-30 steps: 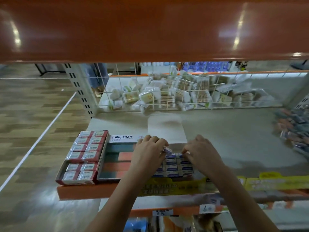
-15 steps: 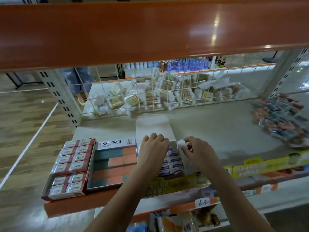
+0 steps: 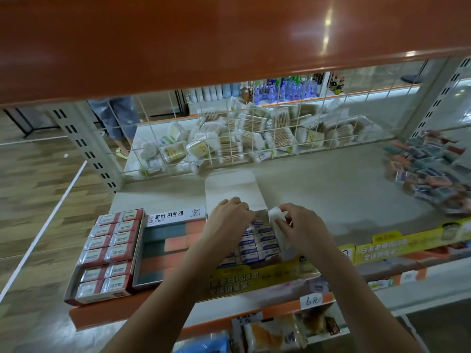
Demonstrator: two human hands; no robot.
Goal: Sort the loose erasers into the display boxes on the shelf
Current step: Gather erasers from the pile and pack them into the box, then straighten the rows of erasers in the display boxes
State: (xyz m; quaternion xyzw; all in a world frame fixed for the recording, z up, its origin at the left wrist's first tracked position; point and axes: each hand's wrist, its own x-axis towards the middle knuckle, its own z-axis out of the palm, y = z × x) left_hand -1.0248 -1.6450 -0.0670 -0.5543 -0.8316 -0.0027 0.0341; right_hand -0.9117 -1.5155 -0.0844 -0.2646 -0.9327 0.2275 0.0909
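Observation:
A display box of white-and-blue erasers (image 3: 257, 247) stands at the shelf's front, its white lid (image 3: 230, 189) folded back flat. My left hand (image 3: 226, 222) lies over the box's left half, its fingers curled down at the back edge and hiding the erasers beneath. My right hand (image 3: 302, 225) pinches the box's white side flap (image 3: 276, 214) at the back right corner. Left of it are a box of teal and orange erasers (image 3: 168, 244) and a red box of wrapped erasers (image 3: 109, 250). A pile of loose erasers (image 3: 430, 171) lies at the far right.
A wire grid (image 3: 254, 138) closes the shelf's back, with packs of cotton swabs behind it. The orange upper shelf (image 3: 229, 42) hangs low overhead. Yellow price strips (image 3: 397, 247) run along the front edge. A person's legs (image 3: 114, 121) stand beyond the rack.
My right hand has taken the white side flap and lifted it at the box's back corner. My left hand slid back toward the rear edge. The camera has tilted right.

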